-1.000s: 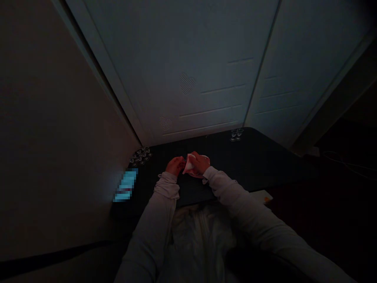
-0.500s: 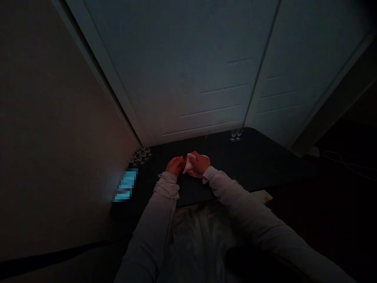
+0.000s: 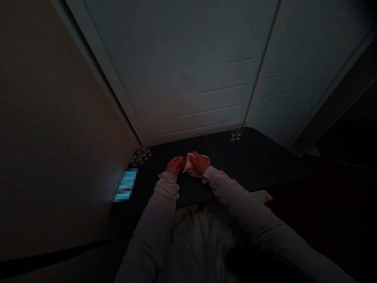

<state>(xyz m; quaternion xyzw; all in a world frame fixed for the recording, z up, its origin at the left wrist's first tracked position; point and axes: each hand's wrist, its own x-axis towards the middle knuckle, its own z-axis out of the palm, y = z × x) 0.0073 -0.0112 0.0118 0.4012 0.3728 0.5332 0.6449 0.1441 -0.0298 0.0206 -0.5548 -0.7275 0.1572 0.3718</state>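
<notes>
Over the dark table (image 3: pixel 244 161), my right hand (image 3: pixel 200 162) is closed around a pink and white cloth (image 3: pixel 191 162), part of which hangs below the fingers. Close on its left, my left hand (image 3: pixel 175 165) pinches a small clear glass (image 3: pixel 183 162), mostly hidden by the fingers and the cloth. The cloth's left edge meets the glass. Dim light hides the glass's exact shape.
Several small stemmed glasses (image 3: pixel 140 155) cluster at the table's back left corner. Two more stemmed glasses (image 3: pixel 236 134) stand at the back right. A bright, pixelated screen (image 3: pixel 126 184) lies at the left edge. White panels (image 3: pixel 176 47) rise behind the table.
</notes>
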